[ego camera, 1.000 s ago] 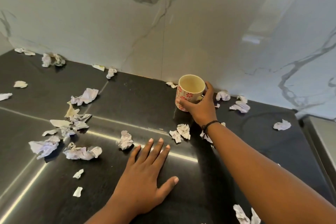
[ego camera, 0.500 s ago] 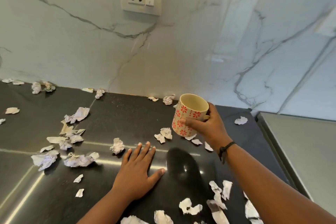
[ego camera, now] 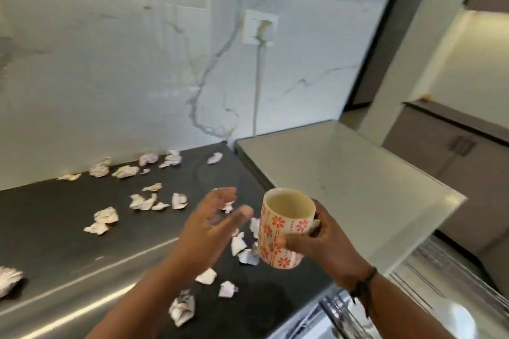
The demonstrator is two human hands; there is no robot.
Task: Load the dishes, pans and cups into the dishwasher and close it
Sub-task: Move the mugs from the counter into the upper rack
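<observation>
A cream mug (ego camera: 285, 228) patterned with red flowers, empty inside, is held upright in the air above the dark countertop's (ego camera: 55, 228) right edge. The right hand (ego camera: 325, 249) grips it around the side. The left hand (ego camera: 209, 226) hovers just beside it, fingers spread and relaxed. Crumpled paper scraps (ego camera: 106, 219) litter the countertop beneath; a pale glass-topped surface (ego camera: 344, 187) adjoins on the right.

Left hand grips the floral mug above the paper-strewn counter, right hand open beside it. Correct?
No, the hands are swapped. In the head view the right hand grips the mug above the counter; the left hand is open beside it.
</observation>
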